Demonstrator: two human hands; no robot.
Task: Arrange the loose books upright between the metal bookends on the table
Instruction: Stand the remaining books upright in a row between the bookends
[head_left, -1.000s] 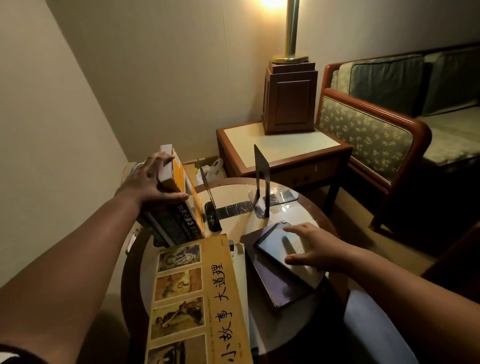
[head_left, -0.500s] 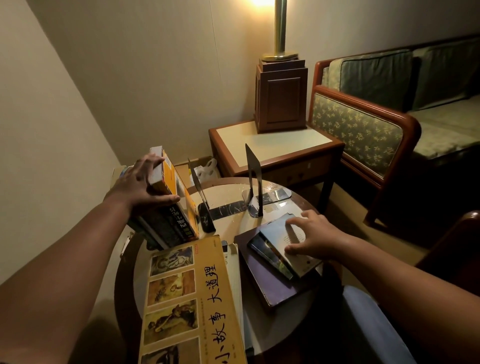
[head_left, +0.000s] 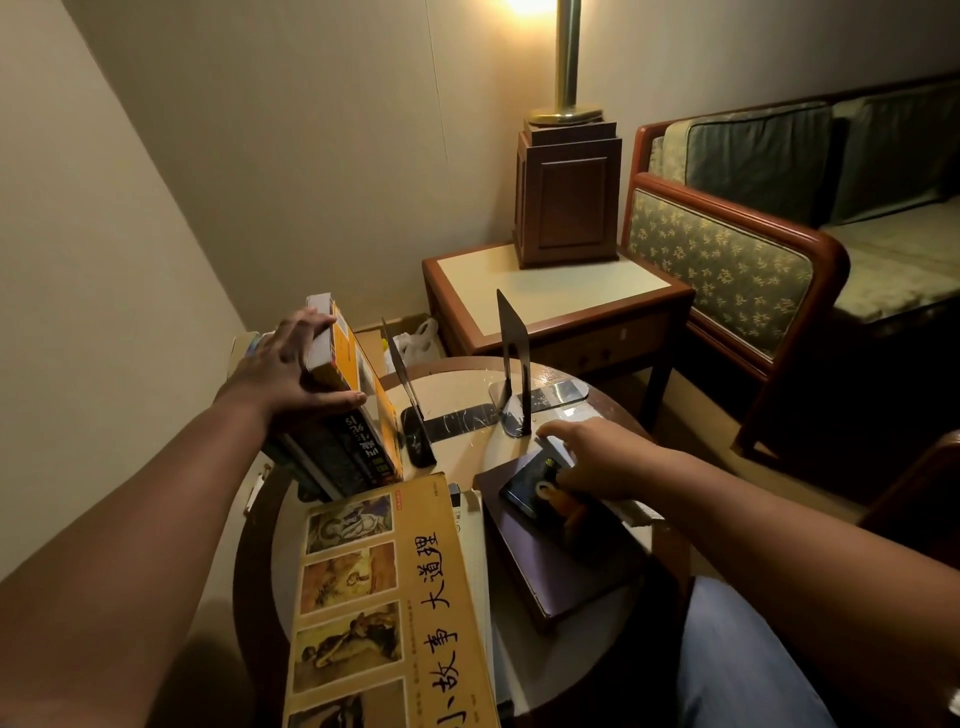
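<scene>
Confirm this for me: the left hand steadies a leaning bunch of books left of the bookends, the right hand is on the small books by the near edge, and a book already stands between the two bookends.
One thing is wrong: the head view shows the gap between the two bookends empty, no book in it yet. The rest holds: the left hand steadies the leaning books, and the right hand is on the small books.
</scene>
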